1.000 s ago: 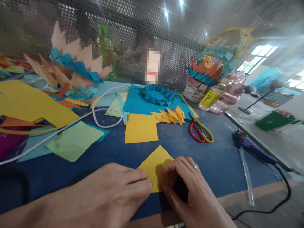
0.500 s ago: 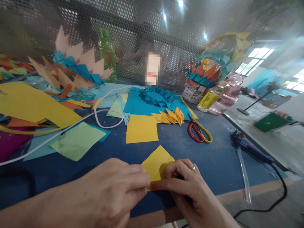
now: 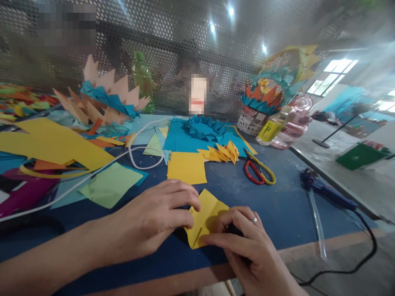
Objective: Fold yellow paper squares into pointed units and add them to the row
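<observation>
A square of yellow paper (image 3: 206,205) lies near the front of the blue table, one corner pointing away from me. My left hand (image 3: 160,218) grips its left edge between thumb and fingers, and the paper bends up a little there. At the lower right side, my right hand (image 3: 243,234), with a ring on one finger, pinches the same sheet between thumb and curled fingers. A short dark crease or slit shows near the sheet's bottom corner. Just beyond lies a stack of yellow squares (image 3: 187,167), beside a row of folded yellow paper points (image 3: 224,152).
Red-and-yellow scissors (image 3: 259,170) and a blue glue gun (image 3: 330,191) lie to the right. A blue paper flower (image 3: 205,128) rests on blue sheets. Light green paper (image 3: 111,185) and a white cable (image 3: 92,179) are at left. Bottles (image 3: 273,127) stand at back right.
My left hand has moved up and back from the bottom corner to the paper's left edge, uncovering the lower corner. My right hand has stayed nearly in place.
</observation>
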Motion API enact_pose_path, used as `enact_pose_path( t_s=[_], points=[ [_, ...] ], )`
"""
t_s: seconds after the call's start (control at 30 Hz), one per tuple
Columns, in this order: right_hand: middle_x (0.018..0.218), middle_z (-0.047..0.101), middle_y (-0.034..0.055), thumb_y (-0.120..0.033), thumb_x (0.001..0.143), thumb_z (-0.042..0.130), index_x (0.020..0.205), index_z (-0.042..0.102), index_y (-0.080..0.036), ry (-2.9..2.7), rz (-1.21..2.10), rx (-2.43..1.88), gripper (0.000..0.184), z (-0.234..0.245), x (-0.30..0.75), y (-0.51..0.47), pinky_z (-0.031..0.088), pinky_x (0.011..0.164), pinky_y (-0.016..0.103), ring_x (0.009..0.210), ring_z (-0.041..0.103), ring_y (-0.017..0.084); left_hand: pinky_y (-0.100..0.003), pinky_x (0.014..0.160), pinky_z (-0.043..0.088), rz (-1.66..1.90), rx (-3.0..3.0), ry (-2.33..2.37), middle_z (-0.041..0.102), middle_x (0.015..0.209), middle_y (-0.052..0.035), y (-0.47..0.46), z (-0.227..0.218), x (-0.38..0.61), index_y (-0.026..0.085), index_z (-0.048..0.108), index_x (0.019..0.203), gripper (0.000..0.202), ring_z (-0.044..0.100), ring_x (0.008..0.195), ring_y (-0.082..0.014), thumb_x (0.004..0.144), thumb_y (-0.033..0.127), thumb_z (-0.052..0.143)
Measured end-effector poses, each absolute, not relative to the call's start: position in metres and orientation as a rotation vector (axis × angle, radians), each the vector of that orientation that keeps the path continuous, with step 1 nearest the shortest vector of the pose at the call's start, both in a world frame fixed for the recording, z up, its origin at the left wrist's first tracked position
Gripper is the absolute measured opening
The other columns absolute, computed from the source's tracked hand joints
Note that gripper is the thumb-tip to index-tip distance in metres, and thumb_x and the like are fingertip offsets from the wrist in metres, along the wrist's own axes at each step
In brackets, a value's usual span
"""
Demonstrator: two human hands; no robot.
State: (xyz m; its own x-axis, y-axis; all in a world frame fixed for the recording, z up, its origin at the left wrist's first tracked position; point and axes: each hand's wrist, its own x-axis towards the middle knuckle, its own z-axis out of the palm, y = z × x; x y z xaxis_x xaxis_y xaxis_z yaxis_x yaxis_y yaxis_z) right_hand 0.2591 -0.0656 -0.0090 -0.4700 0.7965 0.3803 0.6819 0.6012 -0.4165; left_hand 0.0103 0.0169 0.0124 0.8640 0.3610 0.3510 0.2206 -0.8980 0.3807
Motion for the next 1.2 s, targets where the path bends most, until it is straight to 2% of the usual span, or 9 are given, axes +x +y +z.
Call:
enact_pose_path(
  t_s=[0.17, 0.3, 0.4, 0.6, 0.73, 0.9, 1.07, 1.2],
  points=[
    [0.099, 0.073, -0.0002, -0.011, 0.091, 0.048, 0.106, 0.073, -0.034, -2.173, 0.081, -1.125, 0.037, -0.02, 0.254, -0.073, 0.042, 0.082, 0.037, 0.098, 0.059, 0.02, -0.033, 0.087, 0.043, 0.552, 2.483, 0.397, 0.067, 0.087, -0.0011, 0.011, 0.014, 0.013, 0.023, 0.067, 0.091, 0.025, 0.058, 0.089, -0.0177, 0.093, 0.005, 0.049],
    [0.097, 0.076, -0.0013, -0.022, 0.101, 0.042, 0.106, 0.073, -0.031, -2.117, -0.025, -1.052, 0.033, -0.03, 0.251, -0.076, 0.04, 0.08, 0.037, 0.092, 0.06, 0.018, -0.028, 0.084, 0.04, 0.559, 2.372, 0.472, 0.065, 0.084, 0.0026, 0.008, 0.009, 0.018, 0.023, 0.069, 0.085, 0.022, 0.057, 0.082, -0.0135, 0.095, 0.01, 0.056],
    [0.099, 0.077, -0.0033, -0.022, 0.103, 0.044, 0.108, 0.073, -0.03, -2.127, -0.03, -1.014, 0.03, -0.033, 0.252, -0.077, 0.039, 0.082, 0.034, 0.094, 0.06, 0.017, -0.027, 0.086, 0.038, 0.581, 2.352, 0.559, 0.064, 0.082, 0.0047, 0.006, 0.004, 0.023, 0.024, 0.069, 0.082, 0.02, 0.056, 0.08, -0.0118, 0.094, 0.011, 0.06],
    [0.101, 0.077, -0.0044, -0.019, 0.103, 0.048, 0.109, 0.073, -0.026, -2.174, -0.044, -0.966, 0.027, -0.027, 0.255, -0.076, 0.043, 0.082, 0.032, 0.094, 0.061, 0.016, -0.029, 0.082, 0.036, 0.632, 2.339, 0.656, 0.062, 0.078, 0.0044, -0.001, 0.0, 0.03, 0.022, 0.068, 0.082, 0.017, 0.054, 0.079, -0.0135, 0.095, 0.014, 0.06],
    [0.1, 0.077, -0.0017, -0.017, 0.099, 0.055, 0.108, 0.074, -0.023, -2.241, -0.067, -0.944, 0.022, -0.021, 0.256, -0.076, 0.046, 0.077, 0.03, 0.094, 0.063, 0.016, -0.032, 0.084, 0.035, 0.651, 2.35, 0.71, 0.061, 0.078, 0.0045, -0.005, 0.0, 0.034, 0.023, 0.066, 0.082, 0.015, 0.055, 0.078, -0.0135, 0.093, 0.014, 0.061],
    [0.101, 0.077, -0.0025, -0.017, 0.099, 0.056, 0.107, 0.074, -0.023, -2.213, -0.075, -0.956, 0.021, -0.024, 0.255, -0.076, 0.045, 0.077, 0.031, 0.094, 0.062, 0.016, -0.03, 0.082, 0.035, 0.657, 2.353, 0.731, 0.061, 0.078, 0.0054, -0.01, 0.001, 0.037, 0.022, 0.062, 0.084, 0.015, 0.053, 0.078, -0.014, 0.093, 0.011, 0.061],
    [0.102, 0.076, -0.0008, -0.02, 0.103, 0.049, 0.107, 0.074, -0.02, -2.193, -0.067, -0.907, 0.025, -0.026, 0.254, -0.075, 0.042, 0.077, 0.03, 0.095, 0.061, 0.017, -0.032, 0.086, 0.036, 0.674, 2.4, 0.918, 0.06, 0.096, 0.0013, -0.016, 0.002, 0.035, 0.021, 0.055, 0.093, 0.013, 0.05, 0.094, -0.018, 0.091, 0.012, 0.064],
    [0.1, 0.076, -0.0006, -0.021, 0.103, 0.051, 0.104, 0.074, -0.02, -2.173, -0.048, -0.93, 0.023, -0.028, 0.253, -0.076, 0.042, 0.08, 0.032, 0.096, 0.06, 0.018, -0.035, 0.087, 0.035, 0.732, 2.668, 0.855, 0.057, 0.102, -0.0021, -0.018, 0.003, 0.032, 0.021, 0.057, 0.086, 0.01, 0.049, 0.095, -0.0204, 0.095, 0.016, 0.056]
  ],
)
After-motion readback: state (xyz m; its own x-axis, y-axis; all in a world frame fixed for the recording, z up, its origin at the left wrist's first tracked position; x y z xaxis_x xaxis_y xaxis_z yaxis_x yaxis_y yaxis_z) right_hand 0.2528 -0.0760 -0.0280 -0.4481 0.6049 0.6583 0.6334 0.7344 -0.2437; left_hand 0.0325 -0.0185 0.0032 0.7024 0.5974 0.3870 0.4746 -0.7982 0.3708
